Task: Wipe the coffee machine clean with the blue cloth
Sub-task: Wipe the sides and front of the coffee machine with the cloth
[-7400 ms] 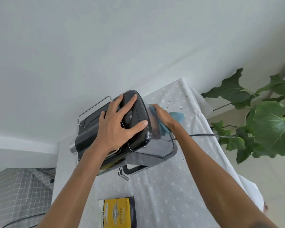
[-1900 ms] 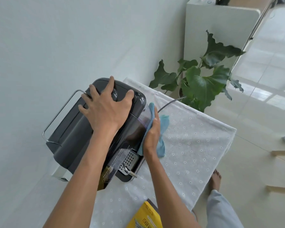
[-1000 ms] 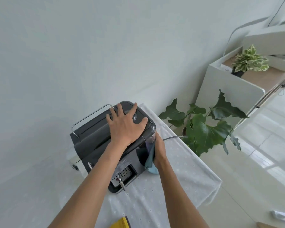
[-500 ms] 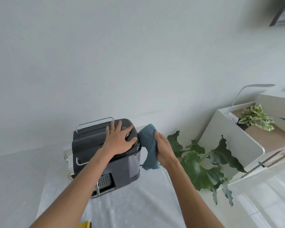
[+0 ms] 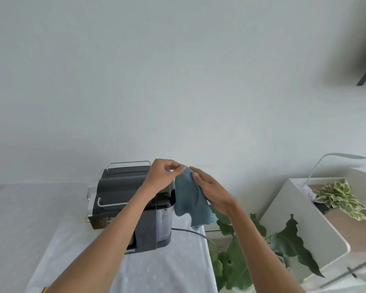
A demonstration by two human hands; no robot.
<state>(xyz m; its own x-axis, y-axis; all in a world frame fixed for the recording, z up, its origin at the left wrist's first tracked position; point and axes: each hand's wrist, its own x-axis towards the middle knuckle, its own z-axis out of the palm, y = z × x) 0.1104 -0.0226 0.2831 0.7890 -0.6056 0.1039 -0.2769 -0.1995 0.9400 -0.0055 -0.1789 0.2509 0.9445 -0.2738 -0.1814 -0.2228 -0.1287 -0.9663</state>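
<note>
The black coffee machine with a chrome rail on top stands on a white dotted tablecloth against the wall. The blue cloth hangs in the air just right of the machine's top corner. My left hand pinches the cloth's upper corner above the machine. My right hand holds the cloth from its right side, fingers spread along it. The cloth is off the machine's surface. My left forearm hides part of the machine's front.
A grey power cable runs from the machine off the table's right edge. A large-leafed plant stands right of the table. Beyond it is a white cabinet with a small variegated plant and a white lamp.
My left hand has lifted off the machine's top and taken the cloth's upper corner. The cloth has come away from the machine's side. The camera has tilted up toward the wall.
</note>
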